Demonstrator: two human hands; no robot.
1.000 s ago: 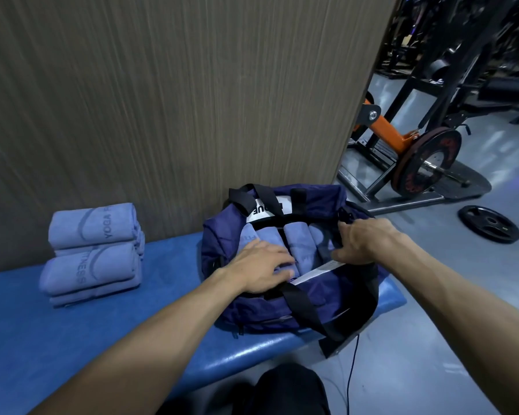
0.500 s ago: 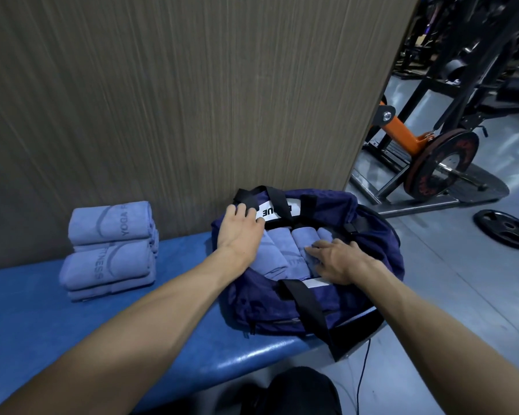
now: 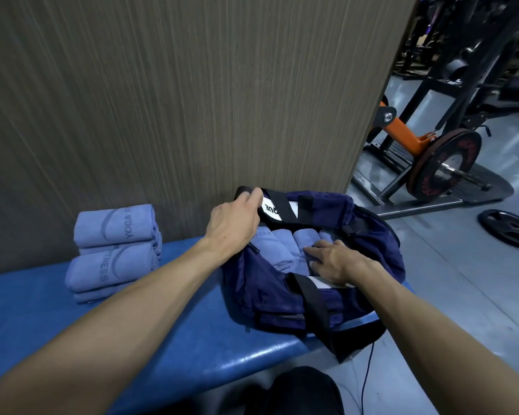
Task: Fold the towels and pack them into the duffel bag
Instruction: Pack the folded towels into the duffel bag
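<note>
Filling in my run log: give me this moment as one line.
left hand: grips duffel bag far rim | right hand: presses packed towels | stack of towels: waiting on bench

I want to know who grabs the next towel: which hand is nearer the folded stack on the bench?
Left. The left hand grips the duffel bag's far rim, on the side facing the towel stack; the right hand rests on towels inside the bag, farther away.

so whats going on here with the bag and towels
A person is packing folded towels into a navy duffel bag on a blue bench. The left hand holds the bag's far edge by the strap, and the right hand presses on the towels in the bag. A stack of folded towels waits on the bench by the wall.
</note>
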